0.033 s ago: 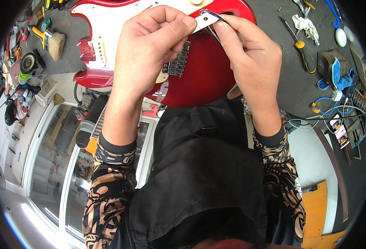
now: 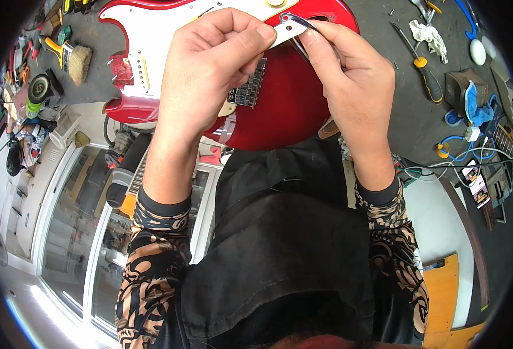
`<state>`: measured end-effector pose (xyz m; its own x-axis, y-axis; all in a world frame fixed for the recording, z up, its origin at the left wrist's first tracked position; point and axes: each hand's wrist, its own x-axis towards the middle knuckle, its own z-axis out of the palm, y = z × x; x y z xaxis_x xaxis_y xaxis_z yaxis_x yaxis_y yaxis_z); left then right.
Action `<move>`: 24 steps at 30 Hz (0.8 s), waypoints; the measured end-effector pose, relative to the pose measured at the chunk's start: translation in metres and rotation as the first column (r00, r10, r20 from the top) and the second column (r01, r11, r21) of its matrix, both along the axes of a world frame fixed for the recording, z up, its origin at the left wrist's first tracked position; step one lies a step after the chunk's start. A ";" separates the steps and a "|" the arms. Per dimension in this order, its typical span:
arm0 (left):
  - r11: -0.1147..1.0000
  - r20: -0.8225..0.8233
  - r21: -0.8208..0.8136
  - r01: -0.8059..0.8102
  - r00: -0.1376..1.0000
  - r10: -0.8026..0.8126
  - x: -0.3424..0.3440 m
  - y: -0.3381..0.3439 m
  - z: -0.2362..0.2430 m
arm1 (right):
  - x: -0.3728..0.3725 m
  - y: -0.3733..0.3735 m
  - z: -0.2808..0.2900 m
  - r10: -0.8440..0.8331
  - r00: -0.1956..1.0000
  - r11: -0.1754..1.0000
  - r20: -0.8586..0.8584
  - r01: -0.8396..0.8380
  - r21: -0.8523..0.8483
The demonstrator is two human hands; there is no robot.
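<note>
A red electric guitar body [image 2: 291, 110] with a white pickguard [image 2: 152, 29] lies on a grey workbench, its metal bridge [image 2: 248, 90] showing under my left hand. Above the guitar, both hands pinch a small chrome plate [image 2: 285, 26] that has a round hole at its end. My left hand [image 2: 210, 64] grips the plate's left end between thumb and forefinger. My right hand [image 2: 355, 87] holds its right end with the fingertips, and thin dark wires run down behind those fingers. Patterned sleeves cover both forearms.
A yellow-handled screwdriver [image 2: 422, 64] and a white rag [image 2: 428, 35] lie to the right of the guitar. Further right are a blue cloth on a box [image 2: 474, 102], blue cables [image 2: 460, 151] and a phone [image 2: 477, 180]. A brush [image 2: 79, 61] and assorted tools sit at the left.
</note>
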<state>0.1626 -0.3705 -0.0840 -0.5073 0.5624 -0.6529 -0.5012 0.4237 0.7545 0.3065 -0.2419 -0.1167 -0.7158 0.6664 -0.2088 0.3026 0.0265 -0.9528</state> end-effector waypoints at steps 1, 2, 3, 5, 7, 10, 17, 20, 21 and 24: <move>1.000 0.001 0.000 0.012 1.000 -0.012 -0.001 -0.001 0.000 | 0.000 0.000 0.001 0.002 1.000 1.000 0.004 -0.002 0.009; 1.000 0.014 0.019 -0.006 1.000 0.006 -0.001 -0.003 0.000 | -0.001 0.001 0.002 0.004 1.000 1.000 0.009 -0.004 0.017; 0.999 0.028 0.038 -0.024 0.999 0.023 -0.001 -0.005 -0.002 | -0.001 0.001 0.004 0.014 0.999 1.000 0.034 -0.014 0.012; 0.997 0.042 0.061 -0.043 0.998 0.041 -0.002 -0.007 -0.005 | 0.000 0.003 0.007 0.033 0.996 0.999 0.085 -0.033 0.002; 0.997 0.043 0.069 -0.047 0.998 0.044 -0.003 -0.008 -0.006 | -0.001 0.004 0.008 0.037 0.996 0.999 0.080 -0.036 -0.014; 0.999 0.025 0.043 -0.030 0.999 0.029 -0.002 -0.006 -0.001 | 0.000 0.003 0.003 0.029 0.999 0.999 0.039 -0.029 0.014; 1.000 0.003 0.019 0.019 1.000 -0.019 -0.007 -0.010 -0.004 | 0.003 0.005 0.004 0.090 0.992 0.996 0.086 -0.089 -0.016; 1.000 -0.005 0.024 0.002 1.000 -0.002 -0.008 -0.010 -0.005 | -0.002 0.003 0.013 0.066 0.992 0.997 0.111 -0.060 -0.052; 1.000 -0.004 0.010 0.021 1.000 -0.021 -0.007 -0.010 -0.004 | -0.002 0.003 0.012 0.059 0.993 0.998 0.102 -0.055 -0.041; 0.999 -0.026 0.021 -0.034 0.999 0.035 -0.011 -0.012 -0.004 | -0.003 0.001 0.012 0.059 0.990 0.997 0.127 -0.051 -0.062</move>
